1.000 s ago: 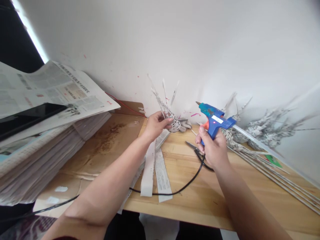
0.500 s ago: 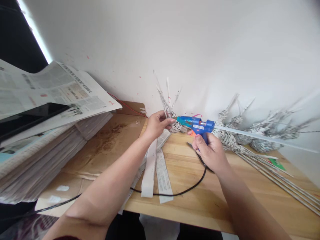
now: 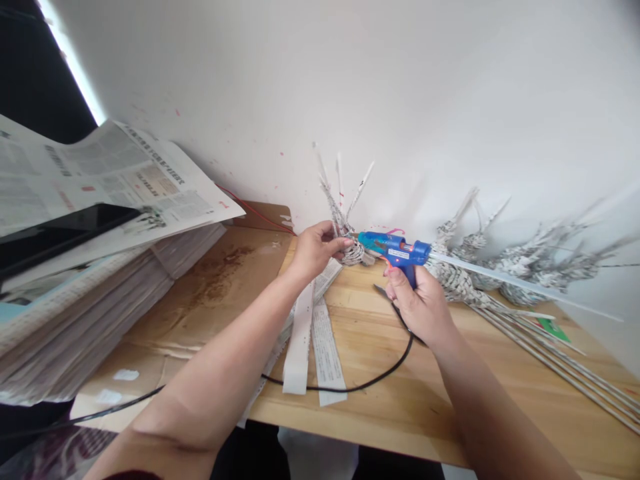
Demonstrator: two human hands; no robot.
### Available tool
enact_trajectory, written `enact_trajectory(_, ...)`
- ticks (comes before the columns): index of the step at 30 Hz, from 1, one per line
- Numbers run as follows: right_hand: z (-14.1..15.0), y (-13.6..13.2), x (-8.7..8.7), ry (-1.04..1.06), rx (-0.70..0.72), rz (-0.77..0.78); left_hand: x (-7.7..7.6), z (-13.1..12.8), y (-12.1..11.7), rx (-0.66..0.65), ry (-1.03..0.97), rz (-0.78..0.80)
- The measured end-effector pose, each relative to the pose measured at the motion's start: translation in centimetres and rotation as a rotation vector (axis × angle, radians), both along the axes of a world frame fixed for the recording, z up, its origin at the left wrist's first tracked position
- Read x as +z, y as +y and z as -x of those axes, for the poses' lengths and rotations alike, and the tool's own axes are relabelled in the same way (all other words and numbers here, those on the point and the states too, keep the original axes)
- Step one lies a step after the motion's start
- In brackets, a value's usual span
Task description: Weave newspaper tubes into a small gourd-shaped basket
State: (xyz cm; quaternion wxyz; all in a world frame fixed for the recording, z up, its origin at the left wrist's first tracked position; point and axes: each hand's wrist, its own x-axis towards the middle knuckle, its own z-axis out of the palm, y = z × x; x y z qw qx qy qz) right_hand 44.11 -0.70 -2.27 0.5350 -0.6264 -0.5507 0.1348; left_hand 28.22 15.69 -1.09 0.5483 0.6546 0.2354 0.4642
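My right hand is closed round the handle of a blue glue gun, fingers by its orange trigger. A long, clear glue stick juts from the gun's back end. The teal nozzle end points left, close to a woven newspaper piece with several rolled paper stalks standing up from it. My left hand grips that piece at its neck, thumb and fingers pinched; part of it is hidden behind the hand. Newspaper strips lie on the wooden table below the left hand.
Several woven newspaper pieces stand along the wall at right, with long paper rods in front. A black cord loops over the table. At left, a newspaper stack carries a black phone, beside cardboard.
The glue gun's tip has shifted slightly right, and the glue stick's far end has dropped a little. The woven newspaper piece's stalks have tilted slightly right. Both hands keep their hold.
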Motion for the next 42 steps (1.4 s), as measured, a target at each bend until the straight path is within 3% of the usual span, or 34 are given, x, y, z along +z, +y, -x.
enact_trajectory(10,0.4,-0.3,0.7,-0.157,-0.098,0.041,-0.1,0.1,0.0,0.023,0.032,-0.025)
enact_trajectory(42,0.7,-0.5,1.2,-0.206,-0.146,0.038,-0.4,0.2,0.2,0.102,0.104,-0.165)
